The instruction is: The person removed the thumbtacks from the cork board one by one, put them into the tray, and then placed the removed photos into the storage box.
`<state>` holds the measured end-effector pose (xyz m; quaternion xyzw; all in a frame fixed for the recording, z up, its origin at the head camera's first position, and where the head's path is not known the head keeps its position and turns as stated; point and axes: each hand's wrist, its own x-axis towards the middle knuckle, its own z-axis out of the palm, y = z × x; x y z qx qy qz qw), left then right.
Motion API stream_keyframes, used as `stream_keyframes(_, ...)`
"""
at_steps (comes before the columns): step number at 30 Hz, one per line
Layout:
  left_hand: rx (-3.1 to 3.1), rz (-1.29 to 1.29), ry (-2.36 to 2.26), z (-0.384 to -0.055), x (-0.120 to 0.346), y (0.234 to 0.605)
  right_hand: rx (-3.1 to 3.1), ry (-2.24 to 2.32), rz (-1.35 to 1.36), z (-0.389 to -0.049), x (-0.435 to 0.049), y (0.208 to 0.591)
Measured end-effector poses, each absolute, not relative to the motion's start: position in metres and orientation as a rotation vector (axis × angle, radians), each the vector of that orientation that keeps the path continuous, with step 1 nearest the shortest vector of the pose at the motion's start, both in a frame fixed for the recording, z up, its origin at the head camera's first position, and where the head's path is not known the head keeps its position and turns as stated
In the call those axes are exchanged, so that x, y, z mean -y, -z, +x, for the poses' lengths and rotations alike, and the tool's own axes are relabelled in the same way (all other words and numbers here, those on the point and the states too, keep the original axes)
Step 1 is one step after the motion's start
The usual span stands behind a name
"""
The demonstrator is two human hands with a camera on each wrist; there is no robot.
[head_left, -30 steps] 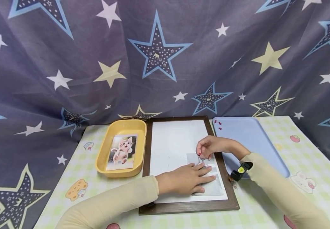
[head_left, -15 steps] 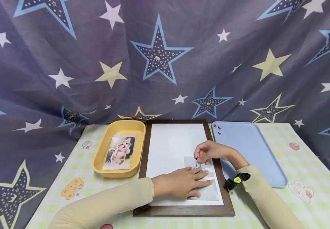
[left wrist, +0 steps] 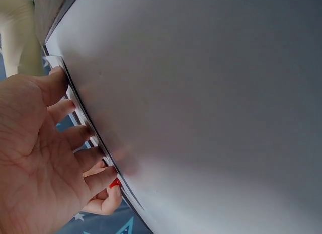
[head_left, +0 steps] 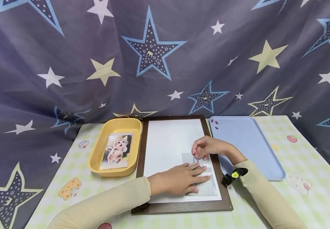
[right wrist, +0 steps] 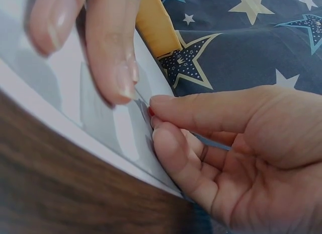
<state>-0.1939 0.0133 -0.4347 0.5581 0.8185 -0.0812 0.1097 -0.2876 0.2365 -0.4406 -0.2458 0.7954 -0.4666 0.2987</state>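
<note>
A framed white board (head_left: pixel 169 136) with a brown wooden frame (head_left: pixel 182 208) lies on the table. On its lower right is a greyish picture print (head_left: pixel 210 187). My left hand (head_left: pixel 179 180) lies spread over this print, palm down, fingers straight and pressing on it. Just beyond those fingertips, my right hand (head_left: pixel 209 147) pinches a red push pin (right wrist: pixel 150 111) between thumb and forefinger, over the print's upper part. The pin's red head also shows past the left fingers in the left wrist view. Its tip is hidden by the fingers.
To the board's left stands a yellow tray (head_left: pixel 94 159) holding a kitten photo (head_left: pixel 117 151). A light blue tray (head_left: pixel 248 143) lies at the right, with several red push pins (head_left: pixel 214 124) in its far left corner. A star-patterned curtain (head_left: pixel 165 95) hangs behind the checked tablecloth (head_left: pixel 256 203).
The head view has shifted slightly. Both hands keep nearly the same places on the board: the left pressing on the print, the right pinching the push pin.
</note>
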Motion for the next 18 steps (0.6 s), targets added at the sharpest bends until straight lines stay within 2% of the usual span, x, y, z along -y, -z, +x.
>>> stream_keyframes(18, -2.403, 1.623, 0.195, -0.1967, -0.0136, 0.4350, -2.100, 1.223, -0.619, -0.2920, -0.2369, 0.4410)
